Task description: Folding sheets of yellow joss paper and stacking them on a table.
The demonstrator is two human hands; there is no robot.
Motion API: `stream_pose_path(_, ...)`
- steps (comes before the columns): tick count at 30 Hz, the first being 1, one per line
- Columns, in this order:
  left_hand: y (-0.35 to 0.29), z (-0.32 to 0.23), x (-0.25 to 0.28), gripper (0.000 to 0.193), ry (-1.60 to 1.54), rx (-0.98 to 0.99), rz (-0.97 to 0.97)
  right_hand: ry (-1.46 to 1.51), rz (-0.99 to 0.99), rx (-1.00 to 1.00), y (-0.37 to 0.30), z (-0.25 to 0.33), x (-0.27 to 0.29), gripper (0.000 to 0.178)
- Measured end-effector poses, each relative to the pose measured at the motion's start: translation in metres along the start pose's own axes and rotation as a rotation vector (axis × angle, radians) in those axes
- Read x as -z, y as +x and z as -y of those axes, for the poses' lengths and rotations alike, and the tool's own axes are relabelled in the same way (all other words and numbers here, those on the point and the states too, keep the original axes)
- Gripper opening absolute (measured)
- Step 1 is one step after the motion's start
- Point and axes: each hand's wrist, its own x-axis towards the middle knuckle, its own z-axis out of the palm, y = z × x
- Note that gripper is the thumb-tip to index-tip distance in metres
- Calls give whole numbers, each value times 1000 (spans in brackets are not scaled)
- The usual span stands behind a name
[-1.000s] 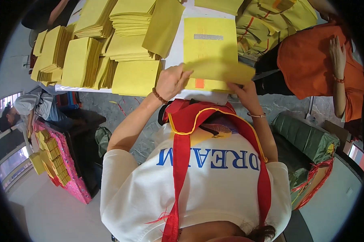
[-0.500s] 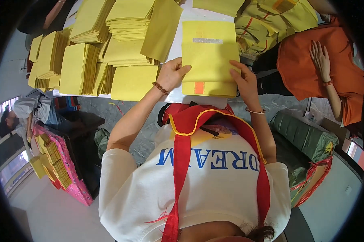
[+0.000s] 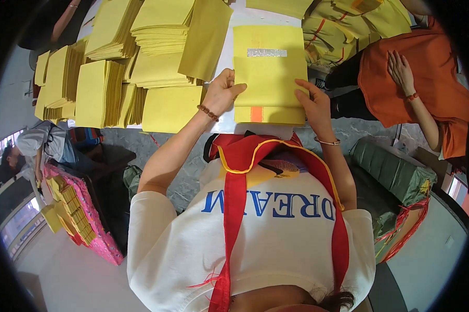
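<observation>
In front of me a flat yellow envelope (image 3: pixel 268 78) lies near the table's front edge. A silvery strip (image 3: pixel 266 53) crosses its upper part, and its lower edge is a folded band with an orange patch (image 3: pixel 256 114). My left hand (image 3: pixel 224 92), a beaded bracelet at the wrist, is closed at the envelope's left edge with the thumb reaching onto it. At the right edge my right hand (image 3: pixel 313 99) pinches it between thumb and fingers; the fingertips underneath are hidden.
Stacks of yellow envelopes (image 3: pixel 96 93) fill the white table's left side. Yellow bundles with red straps (image 3: pixel 343 31) lie at the far right, beside a person in an orange apron (image 3: pixel 406 78). Dark green wrapped bundles (image 3: pixel 393 169) stand right. Another person (image 3: pixel 42 140) is at a pink-covered table (image 3: pixel 102 236).
My hands and the envelope have barely moved. The view has shifted slightly, and the hand of the person in orange has moved a little up and left.
</observation>
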Motion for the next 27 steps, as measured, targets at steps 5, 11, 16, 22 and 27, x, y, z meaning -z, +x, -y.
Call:
stream_pose_path(5, -2, 3, -5, 43, -97, -46, -50, -53, -7, 44, 1, -7, -2, 28)
stream_pose_path(11, -33, -52, -11, 56, 649, -214, -184, -62, -66, 59, 3, -16, -3, 28)
stream_pose_path(16, -43, -78, -23, 45, 1143, -573, -336, -78, -62, 11, 2, -11, -3, 28)
stream_pose_path(22, -9, -56, -58, 47, 1058, -865, -91, -60, -68, 33, 3, -9, -3, 30)
stream_pose_path(27, -3, -32, -63, 52, 1133, -819, -71, -20, -20, 13, 3, -13, -1, 30)
